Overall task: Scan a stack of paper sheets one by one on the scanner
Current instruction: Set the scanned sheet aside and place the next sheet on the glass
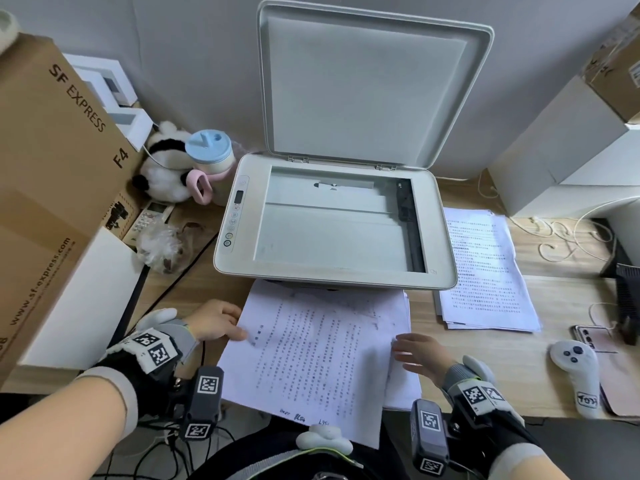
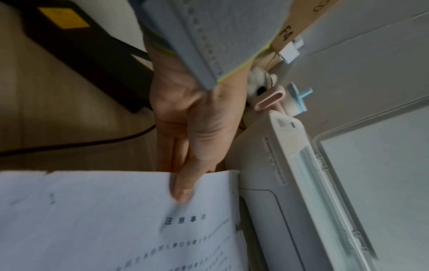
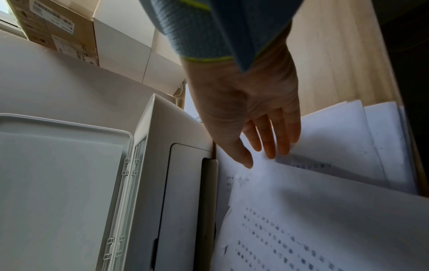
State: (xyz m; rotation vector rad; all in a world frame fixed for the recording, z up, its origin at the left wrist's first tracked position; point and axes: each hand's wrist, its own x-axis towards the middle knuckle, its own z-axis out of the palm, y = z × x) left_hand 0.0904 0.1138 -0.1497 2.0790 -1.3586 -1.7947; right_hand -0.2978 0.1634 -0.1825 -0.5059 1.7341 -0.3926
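Observation:
The scanner (image 1: 440, 237) sits mid-desk with its lid (image 1: 367, 84) raised and its glass (image 1: 332, 233) bare. In front of it a printed sheet (image 1: 311, 355) lies skewed over a small stack of paper (image 1: 403, 393). My left hand (image 1: 239, 332) pinches that sheet's left edge; in the left wrist view the thumb (image 2: 183, 183) lies on top of the sheet (image 2: 92, 220) and the fingers go under it. My right hand (image 1: 408, 351) is at the sheet's right edge. Its fingers (image 3: 269, 146) are straight and touch the paper (image 3: 325, 220) near the scanner's front (image 3: 185, 183).
A second pile of printed pages (image 1: 485, 268) lies right of the scanner. A large cardboard box (image 1: 45, 168), a plush toy (image 1: 166, 168) and a blue-lidded cup (image 1: 207, 150) crowd the left. A white controller (image 1: 578, 379), a phone (image 1: 597, 341) and cables lie at right.

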